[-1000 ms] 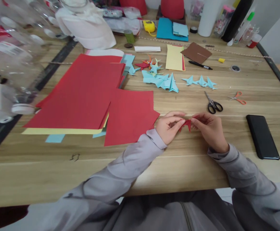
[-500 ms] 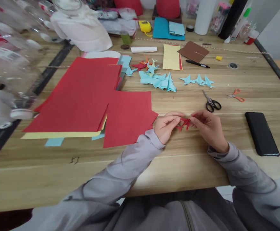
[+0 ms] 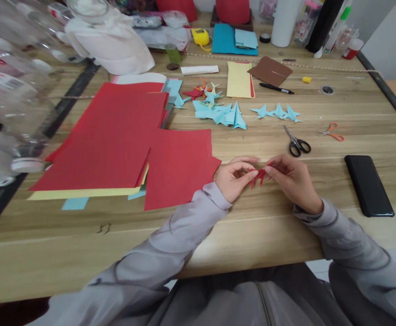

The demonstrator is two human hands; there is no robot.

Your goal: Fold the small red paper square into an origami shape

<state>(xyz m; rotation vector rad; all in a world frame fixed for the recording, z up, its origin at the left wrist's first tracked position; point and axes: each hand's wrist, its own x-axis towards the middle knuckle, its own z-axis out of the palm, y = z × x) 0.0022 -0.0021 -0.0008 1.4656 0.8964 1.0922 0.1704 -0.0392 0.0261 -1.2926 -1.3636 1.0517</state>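
Our left hand (image 3: 234, 179) and right hand (image 3: 291, 179) pinch a small folded red paper figure (image 3: 258, 175) above the wooden table (image 3: 269, 235), mid-fold; sharpening its creases likely needs firm, careful fingertip pressure.

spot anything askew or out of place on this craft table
Nothing is spilled or damaged. The red paper sheets lie fanned and crooked over yellow and blue ones. Both hands pinch a small folded red paper piece.

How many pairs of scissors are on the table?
2: black-handled scissors lie just beyond the right hand; smaller orange-handled scissors lie farther right, near the black phone. Others may be hidden in the clutter.
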